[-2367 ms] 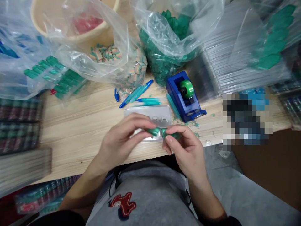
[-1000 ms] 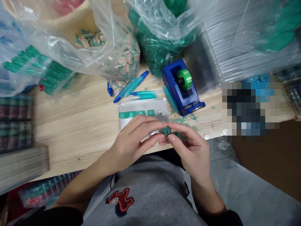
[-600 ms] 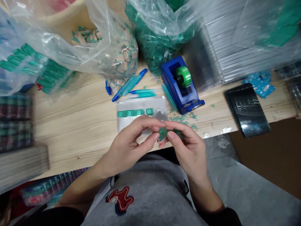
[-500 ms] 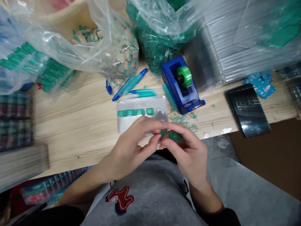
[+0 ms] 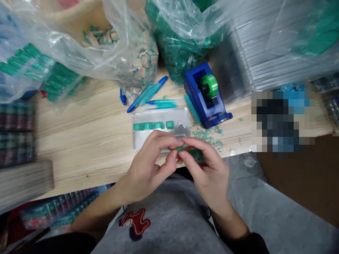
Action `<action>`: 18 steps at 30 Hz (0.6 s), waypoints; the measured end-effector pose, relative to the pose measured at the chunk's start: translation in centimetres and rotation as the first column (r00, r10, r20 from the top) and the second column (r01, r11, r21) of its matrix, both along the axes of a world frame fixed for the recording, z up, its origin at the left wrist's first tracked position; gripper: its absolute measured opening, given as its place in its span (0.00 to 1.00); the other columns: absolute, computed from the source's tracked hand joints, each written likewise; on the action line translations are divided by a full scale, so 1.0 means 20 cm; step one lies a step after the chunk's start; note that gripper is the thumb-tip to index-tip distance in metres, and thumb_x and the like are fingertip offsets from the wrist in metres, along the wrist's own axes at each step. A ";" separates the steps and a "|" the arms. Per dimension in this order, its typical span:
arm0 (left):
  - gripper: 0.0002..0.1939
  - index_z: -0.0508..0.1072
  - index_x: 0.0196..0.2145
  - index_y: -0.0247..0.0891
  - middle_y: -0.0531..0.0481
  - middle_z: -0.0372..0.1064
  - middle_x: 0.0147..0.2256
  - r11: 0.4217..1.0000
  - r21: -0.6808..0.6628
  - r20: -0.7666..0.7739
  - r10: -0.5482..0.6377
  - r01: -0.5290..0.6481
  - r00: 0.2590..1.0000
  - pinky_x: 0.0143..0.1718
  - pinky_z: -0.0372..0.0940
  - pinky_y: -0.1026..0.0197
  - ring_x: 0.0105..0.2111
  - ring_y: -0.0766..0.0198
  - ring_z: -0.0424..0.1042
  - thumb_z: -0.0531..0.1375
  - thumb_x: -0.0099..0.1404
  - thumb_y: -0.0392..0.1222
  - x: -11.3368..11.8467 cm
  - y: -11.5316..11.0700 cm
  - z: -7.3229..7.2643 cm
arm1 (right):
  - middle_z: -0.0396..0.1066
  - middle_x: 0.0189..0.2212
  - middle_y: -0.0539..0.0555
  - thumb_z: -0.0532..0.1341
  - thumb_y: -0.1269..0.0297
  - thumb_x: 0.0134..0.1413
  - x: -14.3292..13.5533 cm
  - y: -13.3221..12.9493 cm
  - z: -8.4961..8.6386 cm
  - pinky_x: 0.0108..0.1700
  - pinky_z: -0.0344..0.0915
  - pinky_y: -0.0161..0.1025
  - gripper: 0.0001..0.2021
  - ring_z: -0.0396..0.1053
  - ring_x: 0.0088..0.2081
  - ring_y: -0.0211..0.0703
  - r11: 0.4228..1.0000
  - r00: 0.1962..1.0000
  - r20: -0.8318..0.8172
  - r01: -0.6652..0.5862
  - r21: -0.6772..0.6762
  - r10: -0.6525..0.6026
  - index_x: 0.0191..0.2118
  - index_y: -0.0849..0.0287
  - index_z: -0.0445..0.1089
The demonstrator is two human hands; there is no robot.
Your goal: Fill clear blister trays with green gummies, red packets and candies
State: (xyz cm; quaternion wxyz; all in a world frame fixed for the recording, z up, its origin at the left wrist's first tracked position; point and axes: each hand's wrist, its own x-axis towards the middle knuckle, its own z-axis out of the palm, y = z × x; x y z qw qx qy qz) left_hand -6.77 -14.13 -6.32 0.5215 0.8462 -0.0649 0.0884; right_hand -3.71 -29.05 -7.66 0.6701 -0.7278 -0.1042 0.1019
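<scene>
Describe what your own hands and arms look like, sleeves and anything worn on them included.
The left hand and right hand are bare, with no gloves. I see no ring, watch or bracelet, though some fingers are partly hidden. Both forearms are uncovered; the left sleeve and right sleeve are black and plain where they show.

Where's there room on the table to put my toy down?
The biggest bare patch is left of the tray, reaching the dark packs. A smaller one, right of the blue tape holder, has a few scraps. It's crowded behind the tray, with pens and bags.
</scene>
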 end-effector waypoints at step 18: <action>0.18 0.68 0.44 0.40 0.50 0.67 0.41 0.986 0.116 0.043 0.112 -0.116 0.993 0.47 0.68 0.63 0.44 0.66 0.70 0.53 0.63 0.21 -0.01 -0.03 -0.01 | 0.77 0.45 0.54 0.63 0.79 0.56 -0.08 0.00 -0.09 0.44 0.78 0.42 0.32 0.76 0.45 0.47 0.986 0.882 0.455 -0.053 -0.160 0.122 0.63 0.46 0.61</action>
